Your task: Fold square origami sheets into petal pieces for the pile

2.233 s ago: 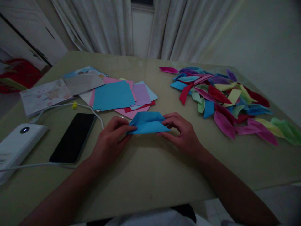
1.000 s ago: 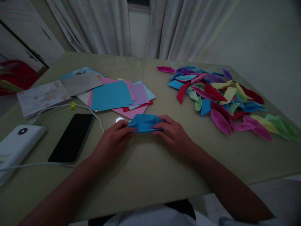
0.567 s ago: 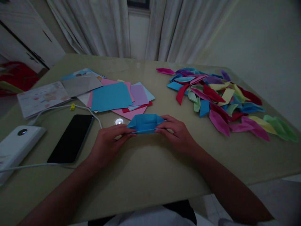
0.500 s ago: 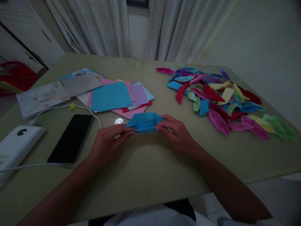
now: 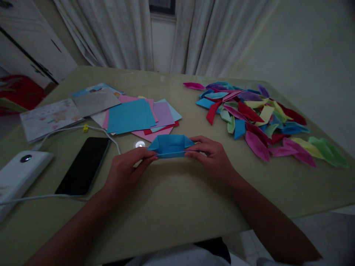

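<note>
White pwr bank (image 5: 20, 173) & dark-screened phone (image 5: 83, 166) are lying on table (image 5: 172, 218), left side. L hand (image 5: 129, 168) & R hand (image 5: 213, 159) are pinching opp. ends of folded blue ppr (image 5: 171, 145), fingers (image 5: 200, 146) clamped on it, holding it mid-table. Beyond, flat colored sheets (image 5: 131, 116) are overlapping at left, folded pieces (image 5: 249, 112) are piling up at right. Curtains (image 5: 119, 37) are hanging at back.

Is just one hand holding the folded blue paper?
No, the left hand and the right hand each pinch one end of the folded paper.
</note>
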Motion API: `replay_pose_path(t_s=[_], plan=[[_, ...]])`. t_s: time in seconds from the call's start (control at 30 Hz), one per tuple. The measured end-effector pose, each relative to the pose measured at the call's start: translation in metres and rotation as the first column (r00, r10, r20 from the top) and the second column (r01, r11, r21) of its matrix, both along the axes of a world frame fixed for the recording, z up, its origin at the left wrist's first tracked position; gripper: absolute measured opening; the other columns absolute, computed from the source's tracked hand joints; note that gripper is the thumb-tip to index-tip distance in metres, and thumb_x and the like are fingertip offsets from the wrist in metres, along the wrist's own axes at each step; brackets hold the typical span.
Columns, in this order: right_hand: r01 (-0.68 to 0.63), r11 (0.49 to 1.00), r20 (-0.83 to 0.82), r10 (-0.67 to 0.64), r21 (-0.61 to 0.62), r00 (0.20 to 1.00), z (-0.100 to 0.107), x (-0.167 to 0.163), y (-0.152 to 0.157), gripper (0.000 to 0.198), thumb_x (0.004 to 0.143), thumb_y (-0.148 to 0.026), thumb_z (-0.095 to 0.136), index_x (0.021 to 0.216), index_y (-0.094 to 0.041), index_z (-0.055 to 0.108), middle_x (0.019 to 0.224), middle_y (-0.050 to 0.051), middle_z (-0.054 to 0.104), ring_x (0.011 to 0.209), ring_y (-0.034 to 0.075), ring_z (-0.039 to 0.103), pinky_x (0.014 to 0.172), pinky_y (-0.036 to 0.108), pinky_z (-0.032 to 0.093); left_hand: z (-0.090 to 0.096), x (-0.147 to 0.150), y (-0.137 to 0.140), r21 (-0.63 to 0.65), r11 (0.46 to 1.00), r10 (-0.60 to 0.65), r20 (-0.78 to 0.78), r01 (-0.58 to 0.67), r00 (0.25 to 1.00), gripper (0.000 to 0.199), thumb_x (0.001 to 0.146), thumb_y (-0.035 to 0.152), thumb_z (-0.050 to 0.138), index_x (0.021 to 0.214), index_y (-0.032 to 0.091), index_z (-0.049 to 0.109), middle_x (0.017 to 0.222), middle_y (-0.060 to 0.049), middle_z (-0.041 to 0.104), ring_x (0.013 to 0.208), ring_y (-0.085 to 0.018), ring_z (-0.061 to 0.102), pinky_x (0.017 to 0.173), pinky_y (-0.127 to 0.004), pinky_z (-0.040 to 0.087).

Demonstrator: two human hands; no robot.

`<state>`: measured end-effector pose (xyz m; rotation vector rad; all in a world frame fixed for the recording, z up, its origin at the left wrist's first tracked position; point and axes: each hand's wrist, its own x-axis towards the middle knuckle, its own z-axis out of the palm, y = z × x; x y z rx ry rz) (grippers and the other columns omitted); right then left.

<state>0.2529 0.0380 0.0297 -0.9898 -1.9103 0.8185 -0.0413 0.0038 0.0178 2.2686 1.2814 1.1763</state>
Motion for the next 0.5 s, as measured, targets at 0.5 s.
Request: replay_pose_path(t_s=[0.5], plan=[[-0.051,0.980,0.303,-0.009,0.191,0.953,-0.007,-0.008,-0.007,0.025,0.105,-0.006,0.056,0.110,-0.020,0.076,0.136,0.015,0.059,0.102,0.022,0.067,0.091,0.042,0.061,-0.005,0.007,-0.006,-0.298,0.873,-0.338,0.202,0.387,0.919,0.054,0.100,0.012,0.067,0.148,0.035,0.059,0.143,-0.009,0.067,0.123,-0.023,0.073,0.098,-0.037,0.066]])
